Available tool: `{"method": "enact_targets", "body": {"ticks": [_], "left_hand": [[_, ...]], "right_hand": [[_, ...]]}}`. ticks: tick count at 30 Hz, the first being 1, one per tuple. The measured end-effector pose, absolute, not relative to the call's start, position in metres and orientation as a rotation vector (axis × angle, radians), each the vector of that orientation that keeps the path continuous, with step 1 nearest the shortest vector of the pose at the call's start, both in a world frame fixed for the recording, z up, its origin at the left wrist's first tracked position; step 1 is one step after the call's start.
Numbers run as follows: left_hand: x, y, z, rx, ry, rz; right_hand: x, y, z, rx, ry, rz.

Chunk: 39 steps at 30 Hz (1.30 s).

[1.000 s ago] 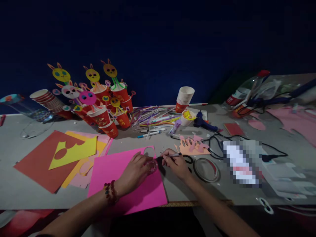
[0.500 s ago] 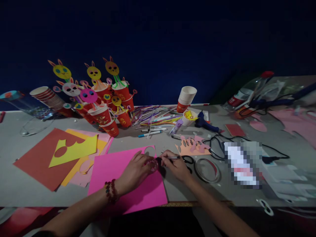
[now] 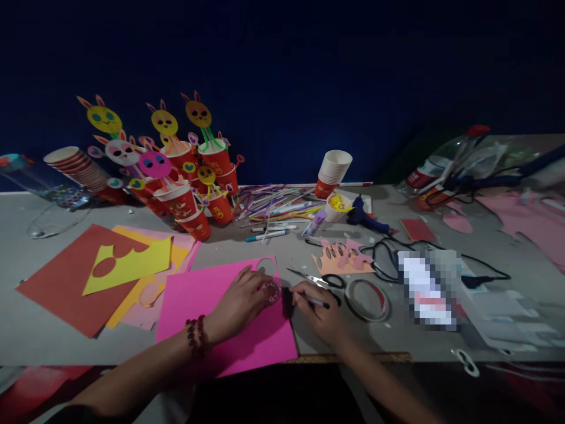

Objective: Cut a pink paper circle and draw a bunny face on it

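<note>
My left hand lies on a bright pink sheet of paper. Its fingertips press a small round clear ring down near the sheet's right edge. Just above the ring, a circular hole is cut in the paper. My right hand is closed around a dark pen, its tip side beside the sheet's edge and hidden by the fingers. Behind that hand lie black-handled scissors, and a roll of tape lies to the right.
Red paper cups with paper rabbit figures stand at the back left. Brown paper and a yellow offcut lie left. Markers and pipe cleaners, stacked cups, a blue glue gun and its cable sit behind.
My right hand has drawn slightly back from the ring and the pen has tilted, uncovering the scissors' blades. My left hand still presses the ring. The view has shifted a little.
</note>
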State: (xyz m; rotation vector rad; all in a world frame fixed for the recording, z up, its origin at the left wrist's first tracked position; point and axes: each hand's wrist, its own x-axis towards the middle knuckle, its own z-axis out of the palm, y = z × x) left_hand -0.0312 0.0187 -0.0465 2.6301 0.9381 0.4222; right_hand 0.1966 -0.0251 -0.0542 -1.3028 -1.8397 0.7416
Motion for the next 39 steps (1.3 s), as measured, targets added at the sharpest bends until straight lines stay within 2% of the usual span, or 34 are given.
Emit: {"method": "enact_targets", "body": {"ticks": [11,39], "left_hand": [[-0.032,0.018,-0.046,2.610,0.928,0.425],[-0.036,0.028,-0.049,2.509,0.840,0.479]], "right_hand": [[0.188,-0.056,-0.071,-1.254,-1.960,0.471],[0.164,-0.053,-0.060,-1.034,-2.070,0.546]]}}
